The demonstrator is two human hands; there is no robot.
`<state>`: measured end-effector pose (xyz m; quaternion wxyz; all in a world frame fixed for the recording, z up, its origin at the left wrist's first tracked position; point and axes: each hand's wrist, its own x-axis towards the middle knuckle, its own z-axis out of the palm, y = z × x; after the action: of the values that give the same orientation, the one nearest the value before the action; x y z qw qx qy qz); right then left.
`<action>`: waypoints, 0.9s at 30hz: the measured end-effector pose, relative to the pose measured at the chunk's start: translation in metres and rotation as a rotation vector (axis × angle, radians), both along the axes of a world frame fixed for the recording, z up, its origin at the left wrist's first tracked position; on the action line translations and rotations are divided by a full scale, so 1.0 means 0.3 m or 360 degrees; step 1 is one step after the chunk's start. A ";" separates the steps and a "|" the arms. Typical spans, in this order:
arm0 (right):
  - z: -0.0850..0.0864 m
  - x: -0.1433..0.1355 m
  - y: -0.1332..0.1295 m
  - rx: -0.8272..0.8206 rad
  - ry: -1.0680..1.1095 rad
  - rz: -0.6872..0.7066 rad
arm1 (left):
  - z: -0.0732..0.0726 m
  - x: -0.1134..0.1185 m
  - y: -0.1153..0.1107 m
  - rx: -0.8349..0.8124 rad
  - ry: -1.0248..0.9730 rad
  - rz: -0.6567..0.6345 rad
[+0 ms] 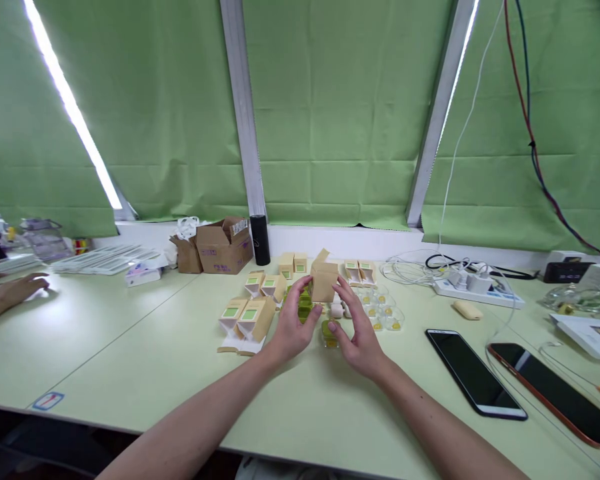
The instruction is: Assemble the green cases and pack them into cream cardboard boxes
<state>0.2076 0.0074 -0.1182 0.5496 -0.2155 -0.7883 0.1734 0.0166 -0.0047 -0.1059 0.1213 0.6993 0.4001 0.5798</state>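
Between my two hands is a small brown cardboard box, raised above the table with its top flap sticking up. My left hand grips its left side with the fingertips. On the opposite side, the fingers of my right hand hold the box. A small clear container with yellow-green contents stands below, close to my right thumb. Green pieces show partly behind my left hand. Small white rolls are partly covered by my right fingers. Clear cups with yellow bits stand to the right.
Several brown boxes with green labels stand left and behind. Two phones and a power strip lie right. A larger carton and black cylinder stand at the back. Another person's hand rests far left.
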 end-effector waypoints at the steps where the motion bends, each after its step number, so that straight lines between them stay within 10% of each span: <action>1: 0.005 0.000 -0.003 0.0035 -0.0026 0.0020 | -0.002 0.001 0.003 -0.0021 -0.0047 -0.0006; 16: 0.016 0.020 0.007 0.0387 -0.0266 -0.0073 | 0.042 -0.027 0.014 -0.0360 -0.0358 0.0044; 27: 0.091 0.077 0.024 -0.0006 -0.1178 -0.0379 | 0.112 -0.111 0.077 -0.0763 -0.0327 -0.0220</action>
<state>0.2308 0.0145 -0.0910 0.2439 -0.3544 -0.9025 0.0204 -0.0166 0.0183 -0.0722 0.3627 0.6137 0.4628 0.5269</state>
